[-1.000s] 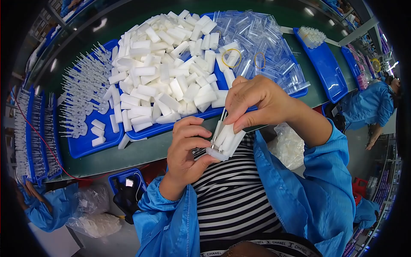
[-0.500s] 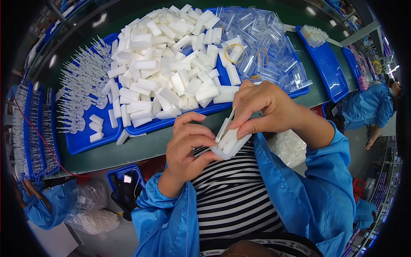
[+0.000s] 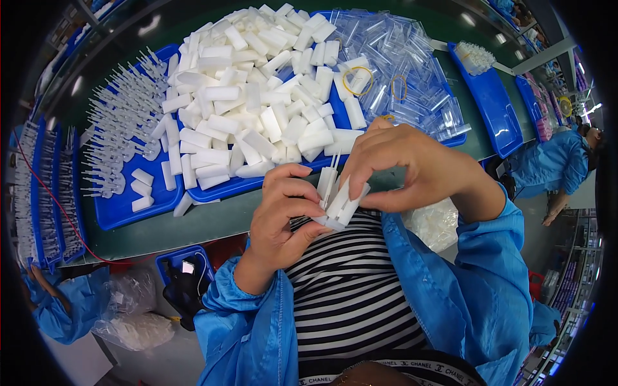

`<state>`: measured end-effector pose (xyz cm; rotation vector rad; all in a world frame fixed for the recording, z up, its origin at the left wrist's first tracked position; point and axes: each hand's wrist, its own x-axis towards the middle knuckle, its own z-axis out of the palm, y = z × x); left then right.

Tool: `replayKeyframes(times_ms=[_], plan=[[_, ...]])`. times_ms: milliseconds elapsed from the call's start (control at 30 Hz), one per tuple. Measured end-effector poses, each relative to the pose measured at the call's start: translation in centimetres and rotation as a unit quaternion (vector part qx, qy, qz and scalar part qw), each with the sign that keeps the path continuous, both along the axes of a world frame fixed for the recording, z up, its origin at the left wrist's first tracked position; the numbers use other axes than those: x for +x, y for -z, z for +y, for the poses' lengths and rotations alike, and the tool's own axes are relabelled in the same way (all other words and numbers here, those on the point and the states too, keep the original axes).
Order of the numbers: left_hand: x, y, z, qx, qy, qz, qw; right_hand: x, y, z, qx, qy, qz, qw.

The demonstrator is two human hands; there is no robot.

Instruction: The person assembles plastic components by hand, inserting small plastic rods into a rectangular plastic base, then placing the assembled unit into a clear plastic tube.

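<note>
One pale holder [image 3: 333,223] with white sleeves [image 3: 346,207] and thin prongs [image 3: 334,162] sticking out is held on the near side of the heap of white blocks [image 3: 238,96], toward its right end. The left hand [image 3: 277,215] pinches the holder's base between thumb and fingers. The right hand [image 3: 409,168] bends its fingers against the sleeves, thumb beside them; whether it grips them I cannot tell. Right of the heap, clear plastic tubes [image 3: 418,71] lie piled, and farther right of it a narrow blue tray [image 3: 505,125] carries small clear pieces [image 3: 475,56]. Left of the heap, spiky white parts [image 3: 122,122] and three loose blocks [image 3: 141,188] share another blue tray [image 3: 116,215].
</note>
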<state>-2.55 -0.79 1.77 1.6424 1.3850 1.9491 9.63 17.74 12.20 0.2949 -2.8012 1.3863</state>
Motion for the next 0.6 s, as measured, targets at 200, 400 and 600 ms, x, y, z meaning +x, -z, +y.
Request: replayKeyframes(times_ms=[200,400,600], plan=[[-0.2,-0.3,-0.1,-0.011,-0.015,0.041,0.999,-0.5,-0.4,-1.5,0.049,-0.005,-0.008,0.999],[-0.2,-0.2,0.0,-0.006,-0.024,0.05,0.998,-1.0,1.5,-0.8,-0.059,-0.037,-0.018,0.997],[0.0,0.0,0.0,-0.012,-0.028,0.036,0.999,-1.2,2.0,-0.3,-0.08,-0.066,0.009,0.995]])
